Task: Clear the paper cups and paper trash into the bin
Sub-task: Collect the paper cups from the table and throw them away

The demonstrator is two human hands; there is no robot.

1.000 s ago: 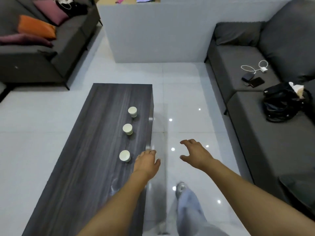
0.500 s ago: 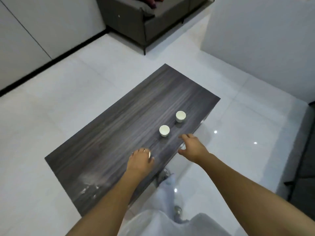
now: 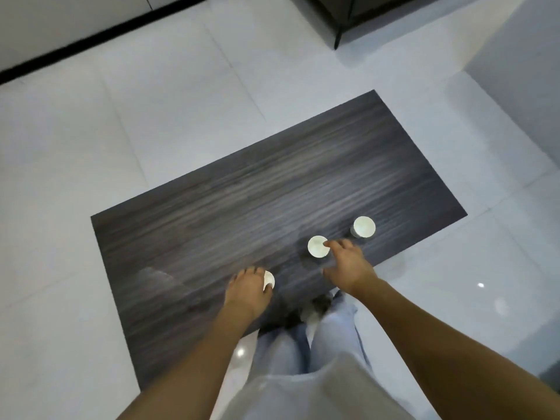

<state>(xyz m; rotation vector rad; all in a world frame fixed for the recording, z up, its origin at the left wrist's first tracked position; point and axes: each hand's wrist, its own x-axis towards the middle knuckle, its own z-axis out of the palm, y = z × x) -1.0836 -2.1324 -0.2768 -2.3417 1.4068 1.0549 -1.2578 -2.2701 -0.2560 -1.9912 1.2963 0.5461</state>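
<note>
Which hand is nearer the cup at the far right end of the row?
Right. The right hand reaches over the middle cup, just left of the far-right cup, not touching it. The left hand covers the nearest cup, two cups away.

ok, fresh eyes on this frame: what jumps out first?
Three white paper cups in a row along the near edge of the dark wood-grain table. The left hand is curled over the nearest cup, while the right hand reaches for the middle cup, a fingertip at its rim. The far cup stands untouched to the right; no bin is in view.
</note>
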